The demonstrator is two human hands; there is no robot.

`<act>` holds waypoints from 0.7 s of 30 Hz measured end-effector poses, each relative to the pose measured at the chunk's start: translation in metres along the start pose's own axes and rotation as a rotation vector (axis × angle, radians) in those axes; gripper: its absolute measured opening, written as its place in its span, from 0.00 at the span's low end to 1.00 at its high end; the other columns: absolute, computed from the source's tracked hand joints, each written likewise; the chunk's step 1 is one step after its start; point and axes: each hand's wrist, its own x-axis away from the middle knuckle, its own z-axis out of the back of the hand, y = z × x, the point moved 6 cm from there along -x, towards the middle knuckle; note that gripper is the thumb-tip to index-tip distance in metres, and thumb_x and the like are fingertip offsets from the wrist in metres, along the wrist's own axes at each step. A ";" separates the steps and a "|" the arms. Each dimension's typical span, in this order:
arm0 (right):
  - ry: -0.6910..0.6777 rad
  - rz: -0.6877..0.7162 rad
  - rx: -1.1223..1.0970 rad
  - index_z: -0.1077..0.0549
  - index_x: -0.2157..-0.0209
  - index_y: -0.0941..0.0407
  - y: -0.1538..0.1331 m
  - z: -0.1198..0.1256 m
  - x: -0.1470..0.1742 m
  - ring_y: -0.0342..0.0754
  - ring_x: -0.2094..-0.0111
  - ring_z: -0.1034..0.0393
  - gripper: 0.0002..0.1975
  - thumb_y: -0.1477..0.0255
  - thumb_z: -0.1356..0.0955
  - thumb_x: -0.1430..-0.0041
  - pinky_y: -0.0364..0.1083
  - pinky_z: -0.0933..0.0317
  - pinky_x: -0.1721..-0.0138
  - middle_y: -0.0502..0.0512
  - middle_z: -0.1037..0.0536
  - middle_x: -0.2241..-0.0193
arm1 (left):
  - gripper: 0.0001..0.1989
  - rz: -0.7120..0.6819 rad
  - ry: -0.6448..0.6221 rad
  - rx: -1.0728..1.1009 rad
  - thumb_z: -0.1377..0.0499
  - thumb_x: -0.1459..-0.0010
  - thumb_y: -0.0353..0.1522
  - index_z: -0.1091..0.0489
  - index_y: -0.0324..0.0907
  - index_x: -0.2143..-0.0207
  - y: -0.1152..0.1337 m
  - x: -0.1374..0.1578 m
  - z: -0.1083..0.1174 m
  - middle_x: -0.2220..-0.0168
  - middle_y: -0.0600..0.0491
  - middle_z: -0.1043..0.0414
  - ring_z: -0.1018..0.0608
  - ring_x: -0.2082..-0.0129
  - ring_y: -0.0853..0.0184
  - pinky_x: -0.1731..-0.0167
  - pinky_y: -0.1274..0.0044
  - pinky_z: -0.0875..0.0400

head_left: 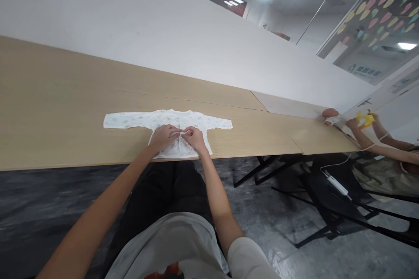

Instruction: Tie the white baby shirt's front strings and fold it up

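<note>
A small white baby shirt [163, 118] with a fine print lies spread on the wooden table [65, 96], its long sleeves stretched out to both sides. My left hand [164, 136] rests on the middle of the shirt, its fingertips pinching the cloth near the front opening. Close beside it, my right hand [194, 137] pinches the other side of that opening with thumb and fingers. Both sets of fingertips nearly meet at the centre. Whether a fastener sits between them is too small to tell. The shirt's lower hem reaches the table's near edge.
At the far right, another person's hands [355, 124] hold a yellow object [364, 119] over the table. A white power strip [338, 186] with a cable lies on a black folding chair [330, 202]. A white wall [163, 39] runs along the table's back.
</note>
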 end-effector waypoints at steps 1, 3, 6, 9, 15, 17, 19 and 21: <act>0.016 0.015 0.040 0.26 0.69 0.55 -0.002 0.001 0.001 0.42 0.72 0.31 0.04 0.74 0.27 0.47 0.40 0.38 0.67 0.44 0.25 0.76 | 0.23 0.002 0.005 -0.004 0.50 0.38 0.43 0.20 0.47 0.52 0.000 0.000 0.000 0.51 0.48 0.23 0.25 0.50 0.55 0.47 0.66 0.33; 0.016 0.045 0.116 0.27 0.72 0.56 -0.006 0.000 0.005 0.42 0.70 0.30 0.05 0.73 0.27 0.46 0.40 0.39 0.65 0.45 0.26 0.76 | 0.23 0.003 0.019 -0.010 0.51 0.37 0.42 0.20 0.47 0.53 0.000 0.000 0.000 0.51 0.48 0.23 0.24 0.50 0.56 0.47 0.66 0.32; -0.032 0.110 0.253 0.27 0.73 0.56 -0.012 -0.006 0.015 0.42 0.70 0.31 0.07 0.72 0.26 0.45 0.41 0.40 0.65 0.47 0.26 0.75 | 0.23 0.001 0.025 -0.051 0.52 0.36 0.41 0.21 0.47 0.51 0.001 0.001 0.000 0.49 0.48 0.24 0.25 0.49 0.56 0.47 0.66 0.32; -0.034 0.207 0.417 0.25 0.70 0.56 -0.015 -0.012 0.028 0.45 0.66 0.30 0.07 0.69 0.25 0.44 0.43 0.39 0.60 0.50 0.25 0.71 | 0.23 0.002 0.009 -0.143 0.53 0.35 0.40 0.24 0.46 0.47 0.004 0.003 -0.002 0.45 0.47 0.26 0.27 0.45 0.55 0.45 0.63 0.34; 0.018 0.355 0.602 0.22 0.57 0.56 -0.016 -0.019 0.052 0.52 0.55 0.29 0.10 0.67 0.28 0.38 0.49 0.38 0.49 0.58 0.23 0.59 | 0.24 -0.067 -0.009 -0.293 0.57 0.32 0.37 0.33 0.47 0.38 0.003 0.007 -0.009 0.35 0.46 0.36 0.35 0.35 0.59 0.39 0.62 0.41; 0.031 0.375 0.642 0.21 0.56 0.56 -0.016 -0.020 0.058 0.53 0.54 0.29 0.10 0.67 0.30 0.36 0.50 0.37 0.48 0.59 0.22 0.58 | 0.25 -0.097 -0.037 -0.323 0.57 0.33 0.37 0.35 0.46 0.37 0.001 0.008 -0.011 0.33 0.44 0.38 0.37 0.34 0.57 0.38 0.60 0.43; 0.049 0.379 0.673 0.21 0.55 0.55 -0.016 -0.020 0.065 0.53 0.53 0.29 0.11 0.67 0.31 0.35 0.50 0.37 0.48 0.59 0.21 0.56 | 0.26 -0.127 -0.066 -0.342 0.57 0.33 0.36 0.36 0.44 0.36 -0.001 0.008 -0.013 0.32 0.43 0.41 0.38 0.33 0.55 0.38 0.58 0.43; 0.067 0.387 0.691 0.20 0.54 0.55 -0.016 -0.020 0.074 0.54 0.52 0.29 0.11 0.68 0.33 0.33 0.51 0.37 0.49 0.59 0.21 0.54 | 0.27 -0.141 -0.085 -0.349 0.57 0.33 0.36 0.38 0.43 0.35 -0.002 0.008 -0.013 0.32 0.41 0.42 0.39 0.32 0.54 0.38 0.56 0.44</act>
